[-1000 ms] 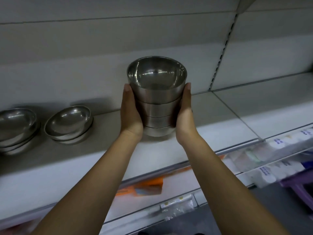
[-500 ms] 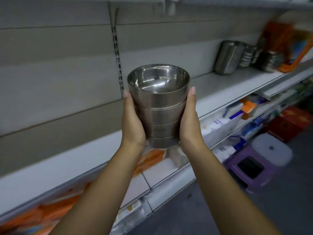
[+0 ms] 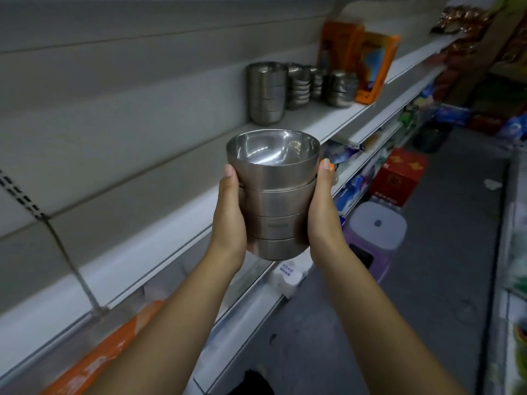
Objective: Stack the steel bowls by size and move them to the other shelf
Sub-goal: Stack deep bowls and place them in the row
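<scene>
**Bowl stack gripped in both hands**

My left hand (image 3: pixel 228 220) clasps the left side of the stack of steel bowls (image 3: pixel 273 195), thumb lying up its wall. The stack is upright at mid-frame, in the air before the shelf (image 3: pixel 171 232). My right hand (image 3: pixel 322 218) clasps the other side the same way. Upper right of centre, more bowls (image 3: pixel 266 92) stand on the shelf near an orange box (image 3: pixel 373 67).

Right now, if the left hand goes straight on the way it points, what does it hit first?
Left hand, holding the bowl stack, likely meets the back panel left of the shelved steel stack; depth unclear.
</scene>
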